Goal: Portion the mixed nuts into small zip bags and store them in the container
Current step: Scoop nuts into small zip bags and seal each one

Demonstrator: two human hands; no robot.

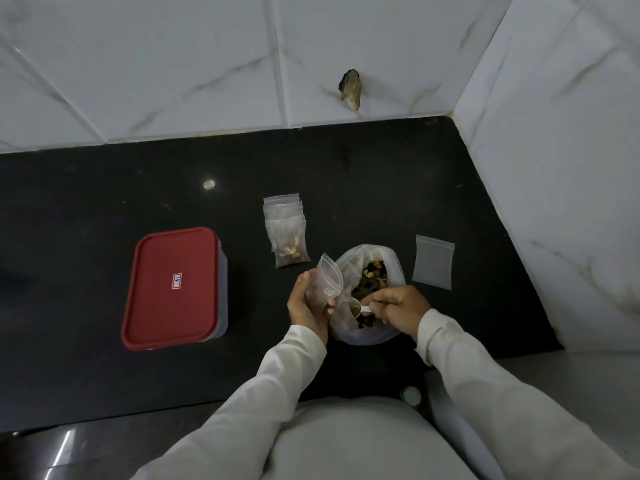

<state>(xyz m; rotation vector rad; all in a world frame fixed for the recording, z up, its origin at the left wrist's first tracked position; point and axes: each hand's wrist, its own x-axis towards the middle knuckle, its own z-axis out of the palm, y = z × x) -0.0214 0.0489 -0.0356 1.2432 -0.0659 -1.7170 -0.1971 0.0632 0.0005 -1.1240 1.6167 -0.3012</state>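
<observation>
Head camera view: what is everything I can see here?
nut bag: one, clear, open, centre
container: one, clear, red lid on, left side
filled zip bags: a few overlapping, clear, behind the nut bag
empty zip bag: one, clear, right of the nut bag
held zip bag: one, clear, just left of the nut bag
spoon: one, white, in the nut bag's mouth
counter: one, black
wall: white tiles, behind and right
left hand: one, grips held zip bag
right hand: one, pinches spoon
</observation>
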